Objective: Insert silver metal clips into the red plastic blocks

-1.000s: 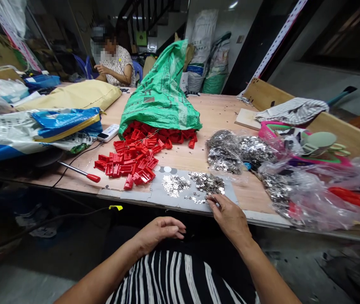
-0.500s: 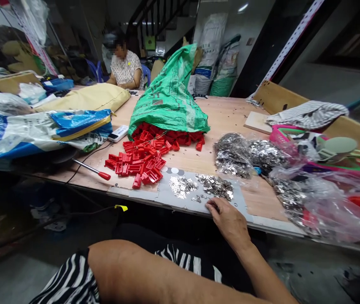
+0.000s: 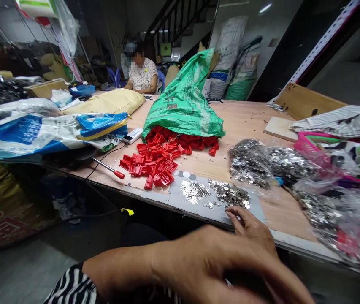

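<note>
Right hand [image 3: 252, 230] picks at metal bits [image 3: 228, 194] by the table's [image 3: 246, 122] near edge, grip unclear; left hand [image 3: 208, 266] too blurred to tell. Red clips [image 3: 154, 162] lie heaped, untouched.

Head camera, forward-down, near the table [image 3: 239, 122]

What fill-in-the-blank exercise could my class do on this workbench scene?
1. The heap of small rectangular plastic clips is coloured ___.
2. The clips spill from a woven plastic sack coloured ___.
3. The right hand rests beside small shiny metal pieces on a flat mat coloured ___.
Missing words: red; green; grey.
</note>
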The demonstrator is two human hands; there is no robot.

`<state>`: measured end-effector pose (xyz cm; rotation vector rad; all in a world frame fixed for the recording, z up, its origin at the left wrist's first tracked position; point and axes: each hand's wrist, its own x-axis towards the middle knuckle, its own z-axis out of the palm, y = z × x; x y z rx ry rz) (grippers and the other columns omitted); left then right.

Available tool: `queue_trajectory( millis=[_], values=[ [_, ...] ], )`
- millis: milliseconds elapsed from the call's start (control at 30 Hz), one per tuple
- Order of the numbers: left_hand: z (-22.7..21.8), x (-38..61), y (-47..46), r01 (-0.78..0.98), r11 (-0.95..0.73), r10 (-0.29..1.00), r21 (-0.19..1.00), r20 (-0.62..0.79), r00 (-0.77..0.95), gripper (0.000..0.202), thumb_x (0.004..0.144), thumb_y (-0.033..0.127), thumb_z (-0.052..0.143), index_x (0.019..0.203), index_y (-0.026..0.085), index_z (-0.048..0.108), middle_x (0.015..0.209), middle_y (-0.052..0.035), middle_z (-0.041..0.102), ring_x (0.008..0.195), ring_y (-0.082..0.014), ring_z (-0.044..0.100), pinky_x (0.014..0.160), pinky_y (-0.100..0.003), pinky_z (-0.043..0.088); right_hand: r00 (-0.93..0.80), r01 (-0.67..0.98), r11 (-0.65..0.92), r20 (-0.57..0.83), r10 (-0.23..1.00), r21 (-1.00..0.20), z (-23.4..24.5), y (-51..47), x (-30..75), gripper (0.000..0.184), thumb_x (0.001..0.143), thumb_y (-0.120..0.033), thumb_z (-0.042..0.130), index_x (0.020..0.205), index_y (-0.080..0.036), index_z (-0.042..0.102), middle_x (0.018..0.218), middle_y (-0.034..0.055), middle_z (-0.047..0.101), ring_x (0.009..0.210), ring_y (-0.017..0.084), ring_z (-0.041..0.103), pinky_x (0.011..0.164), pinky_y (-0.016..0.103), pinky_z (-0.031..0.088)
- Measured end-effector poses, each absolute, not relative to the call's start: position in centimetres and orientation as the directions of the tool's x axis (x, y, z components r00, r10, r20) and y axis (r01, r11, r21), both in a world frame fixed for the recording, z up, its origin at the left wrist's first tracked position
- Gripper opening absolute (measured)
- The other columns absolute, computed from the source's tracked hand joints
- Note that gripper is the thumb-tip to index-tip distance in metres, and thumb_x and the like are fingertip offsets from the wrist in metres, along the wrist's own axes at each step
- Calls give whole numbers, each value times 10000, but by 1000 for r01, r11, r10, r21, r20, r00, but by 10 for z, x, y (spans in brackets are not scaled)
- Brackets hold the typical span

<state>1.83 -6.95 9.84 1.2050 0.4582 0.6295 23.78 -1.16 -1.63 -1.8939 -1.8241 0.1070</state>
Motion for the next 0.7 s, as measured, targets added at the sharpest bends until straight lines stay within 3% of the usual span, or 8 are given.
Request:
queue_trajectory(
  millis=[33,67,100,133,200,300,467,700],
  values=[
    [94,12,-45,-136,-61,702,989,140,699,346,818,355,629,1122,196,670,1107,-72,676,1087,-238,608,1020,-339,430,124,909,-2,264,957,-417,-15,-12,240,319,870,-463,433,959,-259,662,929,42,741,755,231,696,620,301,494],
    [86,4,-21,-3,-323,801,946,275,531,310,833,302,608,1116,188,663,1109,-86,670,1087,-242,597,1031,-378,416,150,902,-32,245,958,-430,-14,-13,241,318,860,-476,448,958,-265,665,883,37,747,708,229,695,577,291,482],
    [74,-5,0,180,-479,842,859,392,370,299,847,251,581,1131,184,645,1123,-96,660,1105,-243,577,1043,-407,398,173,895,-56,229,958,-443,-14,-13,243,313,849,-486,464,953,-269,665,830,31,748,660,225,690,537,280,466],
    [59,-16,17,369,-523,852,768,468,235,307,851,211,565,1151,181,624,1139,-104,647,1121,-245,558,1050,-428,385,189,886,-70,218,958,-459,-14,-13,244,307,840,-492,478,947,-271,663,783,25,744,624,221,684,509,269,451],
    [26,-36,41,656,-403,865,638,500,45,347,837,187,580,1183,172,594,1178,-121,620,1177,-270,508,1076,-467,340,197,868,-68,216,956,-493,-14,-13,245,295,831,-494,491,931,-271,655,737,18,735,599,216,681,490,256,437],
    [-13,-61,55,834,-206,886,512,460,-64,446,793,194,641,1230,156,560,1236,-144,589,1273,-329,412,1123,-534,215,187,852,-44,226,956,-521,-14,-12,241,287,832,-496,485,911,-271,646,734,19,731,598,215,679,491,253,434],
    [-30,-72,64,866,-160,905,473,421,-63,472,789,247,661,1244,204,541,1229,-121,610,1313,-346,377,1139,-573,78,158,845,-12,228,961,-534,-10,-12,233,278,835,-479,465,882,-262,634,728,15,711,540,182,636,501,255,439],
    [-31,-75,65,846,-196,876,496,476,-76,318,807,174,611,1121,173,560,1146,-113,649,1289,-294,445,1163,-535,28,140,842,26,264,954,-539,-11,-14,236,298,830,-480,459,883,-246,634,821,33,711,571,167,616,545,263,464]
  ],
)
